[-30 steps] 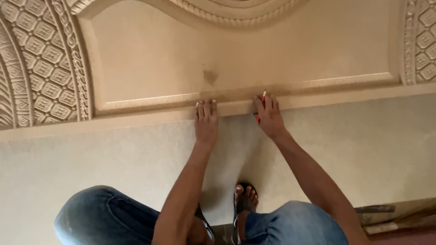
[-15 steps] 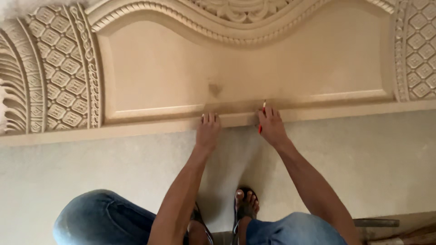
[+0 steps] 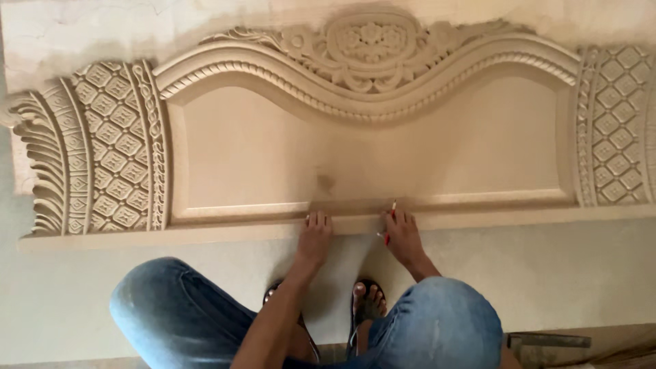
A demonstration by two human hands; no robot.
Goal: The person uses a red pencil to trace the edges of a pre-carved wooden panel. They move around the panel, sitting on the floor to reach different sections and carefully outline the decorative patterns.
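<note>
A large carved beige wooden panel (image 3: 287, 150) lies flat on the floor, with a scrolled crest at its top and lattice carving at both ends. My left hand (image 3: 314, 236) rests flat, fingers together, on the panel's lower edge moulding. My right hand (image 3: 403, 236) rests on the same moulding a little to the right, holding a thin red pencil (image 3: 390, 219) whose tip points up at the moulding. A small darker smudge (image 3: 325, 183) marks the flat field just above my left hand.
I squat over the pale floor (image 3: 581, 273) in blue jeans (image 3: 171, 307) and dark sandals (image 3: 365, 301). A grey metal tool (image 3: 547, 339) lies at the lower right by a wooden strip. The panel reaches almost from the left edge to the right edge.
The view has tilted up and pulled back, so the whole carved top of the panel shows. Both hands stay on the lower moulding, about the same distance apart.
</note>
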